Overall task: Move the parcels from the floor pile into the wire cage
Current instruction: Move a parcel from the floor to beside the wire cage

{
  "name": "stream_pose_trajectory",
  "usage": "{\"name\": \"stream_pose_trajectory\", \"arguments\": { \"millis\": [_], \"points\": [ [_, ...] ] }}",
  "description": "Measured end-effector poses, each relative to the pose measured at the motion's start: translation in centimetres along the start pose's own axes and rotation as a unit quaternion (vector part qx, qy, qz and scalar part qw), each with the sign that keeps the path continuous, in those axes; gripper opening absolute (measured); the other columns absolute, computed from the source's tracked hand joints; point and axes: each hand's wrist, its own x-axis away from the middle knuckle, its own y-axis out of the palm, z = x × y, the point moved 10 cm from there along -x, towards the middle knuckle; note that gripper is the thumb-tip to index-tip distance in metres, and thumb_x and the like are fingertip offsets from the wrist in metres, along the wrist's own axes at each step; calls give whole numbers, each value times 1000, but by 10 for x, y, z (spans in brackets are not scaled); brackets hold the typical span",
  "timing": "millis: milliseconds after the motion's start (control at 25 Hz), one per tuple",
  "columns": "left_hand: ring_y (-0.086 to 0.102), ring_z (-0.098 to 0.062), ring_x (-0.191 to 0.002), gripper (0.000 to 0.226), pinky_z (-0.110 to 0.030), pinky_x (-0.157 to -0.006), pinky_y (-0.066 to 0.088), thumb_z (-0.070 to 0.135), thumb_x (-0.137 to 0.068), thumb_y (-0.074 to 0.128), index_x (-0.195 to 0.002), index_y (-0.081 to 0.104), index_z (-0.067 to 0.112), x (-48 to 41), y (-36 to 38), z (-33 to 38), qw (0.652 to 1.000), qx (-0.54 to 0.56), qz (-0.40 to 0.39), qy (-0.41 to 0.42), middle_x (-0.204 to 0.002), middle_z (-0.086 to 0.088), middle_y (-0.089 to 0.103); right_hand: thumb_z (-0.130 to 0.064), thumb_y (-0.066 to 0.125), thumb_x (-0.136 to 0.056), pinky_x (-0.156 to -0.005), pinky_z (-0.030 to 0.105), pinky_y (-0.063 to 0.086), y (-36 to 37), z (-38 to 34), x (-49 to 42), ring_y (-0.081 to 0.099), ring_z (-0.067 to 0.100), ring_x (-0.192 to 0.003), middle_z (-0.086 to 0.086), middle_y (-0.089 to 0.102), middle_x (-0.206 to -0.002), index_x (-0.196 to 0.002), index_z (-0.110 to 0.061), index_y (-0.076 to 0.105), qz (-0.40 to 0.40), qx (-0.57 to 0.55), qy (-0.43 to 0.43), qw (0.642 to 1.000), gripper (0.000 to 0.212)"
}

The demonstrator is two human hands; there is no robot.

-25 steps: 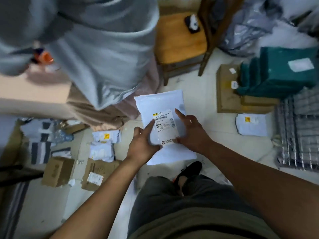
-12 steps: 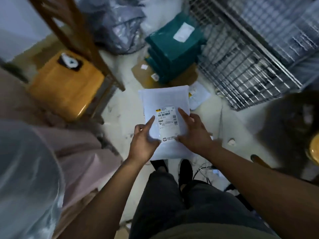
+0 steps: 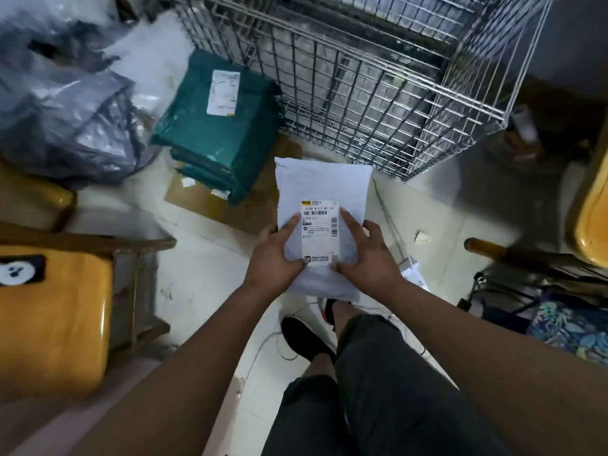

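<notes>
I have the white parcel [image 3: 324, 189] held flat between both hands, out in front of me and above the tiled floor [image 3: 210, 258], with its shipping label [image 3: 319, 232] facing up. My left hand [image 3: 273, 261] grips the near left edge, thumb laid along the label's left side and fingers curled under the bag. My right hand [image 3: 368, 258] mirrors it on the right edge, thumb across the label's right side, fingers tucked beneath where I cannot see them. The parcel is outside the wire cage [image 3: 345, 93]: on my feed its far end sits just short of the cage's lower front edge. The cage stands ahead and to the right, its mesh walls running out of frame. I cannot make out through the mesh what lies inside. Left of the cage a stack of green parcels [image 3: 217, 136] rests on a flat sheet of cardboard [image 3: 197, 200] on the floor, the top one carrying a white label. Further left is a blurred heap of grey plastic bags [image 3: 65, 126]. At my near left stands a wooden chair with a yellow seat [image 3: 49, 324], and a small black-and-white item [image 3: 16, 269] lies on the seat. Below the parcel I see dark trousers [image 3: 378, 390] and a black shoe [image 3: 304, 337] on the tiles, with thin cables [image 3: 263, 343] trailing beside it. To the right lie a patterned blue fabric [image 3: 572, 327] and a yellow object [image 3: 594, 218] cut by the frame edge.
</notes>
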Motion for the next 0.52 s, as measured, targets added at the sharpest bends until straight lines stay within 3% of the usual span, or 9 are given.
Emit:
{"name": "stream_pose_trajectory", "arguments": {
  "millis": [200,320,520],
  "points": [
    [44,-29,-136,95,-37,-115,40,23,-81,79,-158,29,46,-102,27,-20,998,-32,-40,-27,-148,-11,38,-33,79,-81,-96,39,50,27,36,-92,53,37,-125,14,25,-154,-160,-40,15,-41,-19,29,999,102],
    [43,-31,-139,94,-39,-114,41,32,-83,78,-158,23,49,-179,51,-44,995,-64,-67,-36,-155,-9,35,-31,80,-82,-100,34,46,53,66,-160,46,33,-135,14,19,-158,-160,-42,13,-60,-38,49,996,103],
    [43,-34,-138,101,-33,-111,40,36,-80,82,-160,21,43,-302,111,-95,988,-97,-112,-38,-159,-14,30,-31,84,-80,-104,32,41,117,132,-268,40,32,-138,20,26,-153,-161,-35,15,-60,-47,91,993,107]
  ]
}}
